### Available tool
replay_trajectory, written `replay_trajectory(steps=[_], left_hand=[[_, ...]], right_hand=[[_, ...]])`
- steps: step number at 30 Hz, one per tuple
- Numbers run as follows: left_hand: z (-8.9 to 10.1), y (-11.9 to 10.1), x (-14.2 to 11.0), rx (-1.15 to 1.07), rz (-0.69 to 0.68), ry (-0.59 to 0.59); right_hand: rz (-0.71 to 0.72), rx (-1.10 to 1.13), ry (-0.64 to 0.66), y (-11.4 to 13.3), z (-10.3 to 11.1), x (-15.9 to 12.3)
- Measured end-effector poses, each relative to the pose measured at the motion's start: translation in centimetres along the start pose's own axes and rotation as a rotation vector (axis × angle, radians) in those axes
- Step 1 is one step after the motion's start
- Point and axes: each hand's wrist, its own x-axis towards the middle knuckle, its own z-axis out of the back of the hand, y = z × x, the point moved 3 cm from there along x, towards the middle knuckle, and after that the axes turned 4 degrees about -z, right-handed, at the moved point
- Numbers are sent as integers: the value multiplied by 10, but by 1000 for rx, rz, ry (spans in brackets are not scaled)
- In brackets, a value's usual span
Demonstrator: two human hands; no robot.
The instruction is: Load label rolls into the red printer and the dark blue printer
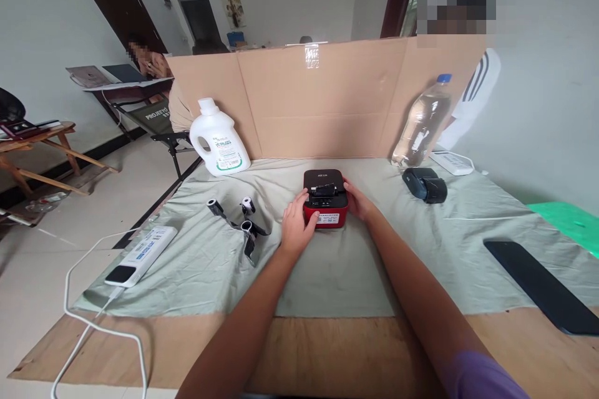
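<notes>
On the cloth in front of me stands a small red and black label printer (326, 178), with a white sticker on its front face. A glossy black strip (325, 190) lies across the middle of its top. My left hand (296, 224) grips its left side, the thumb at the front and the fingers along the edge. At the opposite side, my right hand (358, 201) holds the right edge, its fingertips partly hidden behind the box. To the left lie several small rolls (247, 225) with white cores and black strips trailing from them.
A white detergent bottle (219, 140) and a clear water bottle (422, 121) stand before a cardboard screen (322, 96). At right are a dark handheld device (425, 185) and a black flat slab (543, 283). A white power strip (140, 255) with a cable lies left. Two people sit beyond.
</notes>
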Motion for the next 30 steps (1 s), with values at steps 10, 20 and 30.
replay_trajectory(steps=[10,20,30], left_hand=[[5,-3,4,14,56,58],[1,1,0,-71,54,21],[-1,6,-2,-181,56,6]], right_hand=[[10,-19,3,5,-3,3],[39,-10,-23,-2,2,0],[48,18,-22,-5,7,0]])
